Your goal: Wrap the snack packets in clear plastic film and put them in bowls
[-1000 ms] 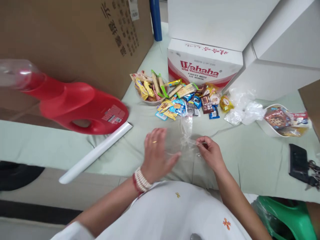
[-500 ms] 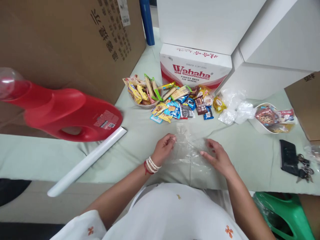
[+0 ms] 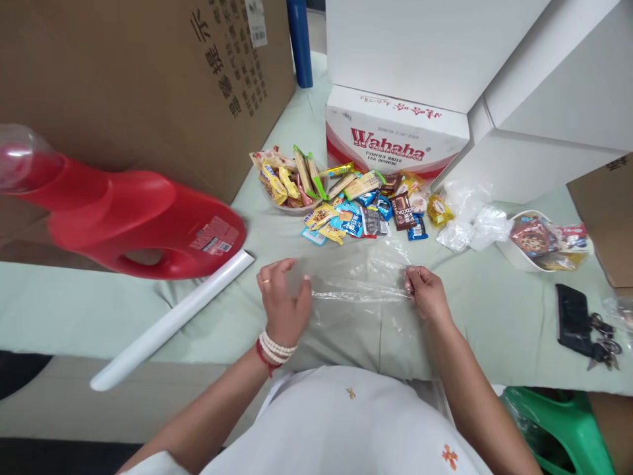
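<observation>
A clear plastic bag (image 3: 363, 280) is spread just above or on the pale green cloth in front of me. My right hand (image 3: 429, 291) pinches its right edge between thumb and fingers. At the bag's left end, my left hand (image 3: 284, 300) has its thumb and fingers apart; whether it touches the thin film I cannot tell. Beyond the bag lies a loose pile of wrapped snacks (image 3: 353, 218), with cocoa, blue and yellow packets. Left of that pile stands a clear bowl (image 3: 291, 210) holding more snack packets.
A red jug (image 3: 123, 211) and a white tube (image 3: 173, 320) lie on the left. Behind the snacks stands a Wahaha carton (image 3: 395, 132). Crumpled clear bags (image 3: 472, 221), a white heart-shaped-looking container (image 3: 514, 254), a black phone-like object (image 3: 572, 320) and keys (image 3: 606, 343) are on the right.
My left hand has moved left and its fingers have come apart. My right hand has closed on the bag's right edge. The bag has gone from bunched to stretched out sideways.
</observation>
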The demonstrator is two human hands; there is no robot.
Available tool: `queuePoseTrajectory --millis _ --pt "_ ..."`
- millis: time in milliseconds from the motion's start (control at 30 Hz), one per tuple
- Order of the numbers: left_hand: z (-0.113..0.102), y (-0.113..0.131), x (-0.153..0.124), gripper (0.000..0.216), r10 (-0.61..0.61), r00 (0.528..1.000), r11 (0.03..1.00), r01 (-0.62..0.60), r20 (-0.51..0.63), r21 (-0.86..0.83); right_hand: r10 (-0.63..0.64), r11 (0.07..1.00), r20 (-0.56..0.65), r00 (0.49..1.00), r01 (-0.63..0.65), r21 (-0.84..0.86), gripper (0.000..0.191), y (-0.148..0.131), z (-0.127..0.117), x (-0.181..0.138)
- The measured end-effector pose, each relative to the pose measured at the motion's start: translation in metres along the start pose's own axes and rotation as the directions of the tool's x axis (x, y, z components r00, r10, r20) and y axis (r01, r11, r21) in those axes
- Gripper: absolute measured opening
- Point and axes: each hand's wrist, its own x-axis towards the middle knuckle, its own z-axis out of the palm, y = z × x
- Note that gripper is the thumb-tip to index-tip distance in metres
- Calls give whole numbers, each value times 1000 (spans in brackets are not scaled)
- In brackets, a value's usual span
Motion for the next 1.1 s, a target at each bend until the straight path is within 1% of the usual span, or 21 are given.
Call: queuePoseTrajectory --millis 33,67,100,133,167,200,300,367,433,500,567,600,667,733,767,833,900,967,1033,1067,1100 --pt "-1 8 -1 24 185 979 981 -190 88 46 -6 1000 9 1000 6 -17 44 -1 1 -1" --pt "1 15 0 23 336 915 936 -352 222 32 -10 1000 16 1000 10 -28 44 -3 1 -3" --pt "6 21 1 25 439 819 885 -466 369 -18 -11 999 17 1000 11 -37 45 -4 1 -4" --pt "14 25 3 28 482 724 849 -526 493 -58 -12 999 12 1000 13 -44 46 -3 0 -5" --pt "22 25 6 31 470 665 837 -544 581 -55 -17 998 0 1000 17 -53 46 -2 -3 -7" --pt "31 24 9 35 427 638 839 -544 641 -17 -24 997 -22 999 22 -72 46 1 -9 -9" --pt "51 5 14 47 307 618 839 -535 723 102 -59 972 -97 994 35 -234 43 13 -39 -15" --pt "55 -9 11 54 307 601 825 -555 738 109 -107 907 -125 986 46 -418 42 16 -64 -17" --pt "52 -18 1 60 336 592 809 -580 733 97 -218 804 -165 962 81 -589 42 8 -80 -13" --pt "49 -21 -12 67 357 591 797 -597 723 94 -376 705 -179 909 155 -692 44 -13 -77 -1" --pt "47 -20 -24 73 372 588 788 -610 718 91 -471 635 -99 877 258 -728 49 -43 -48 18" --pt "47 -19 -29 75 377 586 783 -615 717 90 -453 610 -22 891 292 -736 52 -58 -26 29" --pt "47 -17 -33 75 385 580 777 -624 718 87 -364 525 122 924 312 -792 53 -84 26 50" --pt "48 -16 -34 75 390 575 773 -628 719 83 -325 397 178 929 305 -866 55 -99 74 66" --pt "48 -16 -33 76 392 575 774 -628 718 80 -315 341 182 931 290 -894 55 -103 91 73" --pt "47 -17 -32 75 395 579 778 -623 713 75 -305 281 177 936 266 -922 48 -104 105 82" --pt "46 -18 -31 72 397 584 787 -614 708 66 -321 305 159 934 261 -916 40 -101 94 85" --pt "46 -17 -30 66 393 591 797 -601 704 59 -379 386 145 914 299 -873 39 -97 66 80" --pt "48 -17 -27 61 388 602 806 -588 697 59 -494 458 151 856 403 -792 40 -91 34 65" --pt "49 -16 -26 59 388 605 809 -586 696 58 -562 465 172 809 481 -744 40 -87 19 54" --pt "51 -16 -23 58 388 602 808 -586 697 56 -630 445 203 750 563 -697 39 -81 7 41"
